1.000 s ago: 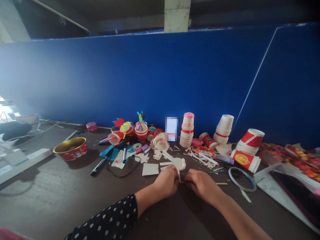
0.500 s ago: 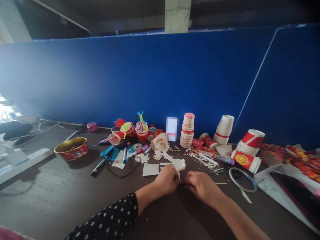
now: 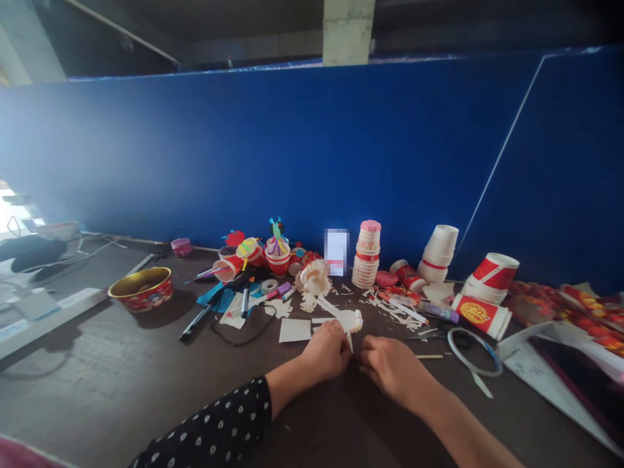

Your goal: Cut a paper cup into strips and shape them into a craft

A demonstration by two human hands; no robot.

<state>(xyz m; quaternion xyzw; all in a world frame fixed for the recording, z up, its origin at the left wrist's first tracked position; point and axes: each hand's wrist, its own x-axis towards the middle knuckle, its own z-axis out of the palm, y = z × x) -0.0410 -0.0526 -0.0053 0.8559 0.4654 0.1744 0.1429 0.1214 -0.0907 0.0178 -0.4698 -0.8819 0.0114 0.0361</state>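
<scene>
My left hand (image 3: 325, 351) is closed, thumb and fingers pinching a small pointed piece of white paper (image 3: 349, 340) that shows at the fingertips. Just to its right, a small gap away, my right hand (image 3: 390, 364) has its fingers curled together; whatever they hold, if anything, is hidden. Right behind the left hand lies a white paper cutout (image 3: 345, 318) with a rolled edge at its right end. A white paper rectangle (image 3: 295, 330) is flat on the table left of that hand.
Paper scraps (image 3: 390, 307) and markers litter the table behind my hands. A stack of paper cups (image 3: 365, 263) stands at the back. Scissors (image 3: 439, 335) and a tape roll (image 3: 474, 352) lie right, near a tablet (image 3: 580, 377). A gold-lined bowl (image 3: 146, 300) stands left.
My right hand has drawn slightly to the right, widening the gap to my left hand. The left hand keeps its pinch. The whole view has shifted a little.
</scene>
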